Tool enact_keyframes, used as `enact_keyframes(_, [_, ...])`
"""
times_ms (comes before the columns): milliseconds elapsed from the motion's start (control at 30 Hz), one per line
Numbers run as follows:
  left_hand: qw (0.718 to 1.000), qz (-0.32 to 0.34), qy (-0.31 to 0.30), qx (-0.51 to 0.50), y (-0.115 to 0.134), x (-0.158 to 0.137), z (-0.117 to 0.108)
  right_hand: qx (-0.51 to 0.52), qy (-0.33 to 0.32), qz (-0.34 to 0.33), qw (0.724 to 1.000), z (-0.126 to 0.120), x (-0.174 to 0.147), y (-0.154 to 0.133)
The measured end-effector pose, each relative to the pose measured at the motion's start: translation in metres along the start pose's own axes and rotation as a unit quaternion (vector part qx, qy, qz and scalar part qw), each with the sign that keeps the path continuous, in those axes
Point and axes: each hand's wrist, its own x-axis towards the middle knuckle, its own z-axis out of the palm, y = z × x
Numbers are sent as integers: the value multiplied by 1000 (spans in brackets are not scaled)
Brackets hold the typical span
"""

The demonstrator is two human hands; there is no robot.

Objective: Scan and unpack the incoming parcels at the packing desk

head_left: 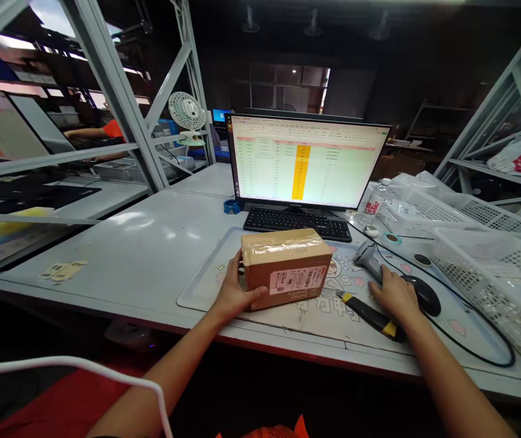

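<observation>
My left hand [236,291] grips the left end of a taped brown cardboard box [283,267], thumb across its front and fingers behind the end. A white printed label is stuck on the box's front, which faces me. The box stands on a patterned desk mat [215,274]. Over to the right, my right hand [395,295] is closed around the handle of a grey barcode scanner [369,258], whose head points left toward the box. A black and yellow utility knife [370,315] lies just left of that hand. Beside its right edge sits a black mouse [422,296].
Behind the box are a black keyboard [297,225] and a monitor [308,161] showing a spreadsheet. White perforated baskets [493,286] line the right side. The scanner's black cable [470,296] loops across the mat. Blue tape [232,207] lies left of the monitor; a fan [187,112] stands behind.
</observation>
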Motion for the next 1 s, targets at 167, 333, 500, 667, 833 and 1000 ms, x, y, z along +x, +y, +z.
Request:
enact_keyframes(167, [994,-23,99,51,8,2,-4,23,-21,33,999,-10,24,-24])
enact_keyframes(333, [994,-31,89,61,7,1,-4,35,-48,40,997,-41,10,-27])
enact_keyframes(500, [995,-32,80,59,8,0,-4,160,-36,-161,973,-83,-59,-16])
enact_keyframes(667, [995,-28,77,59,8,1,-5,203,-5,-258,945,-99,-119,-18])
enact_keyframes(833, [995,-23,72,70,3,1,-4,174,25,-266,948,-99,-127,-23])
enact_keyframes(1000, [996,-33,40,78,6,5,-17,166,7,-185,969,-80,-76,-8])
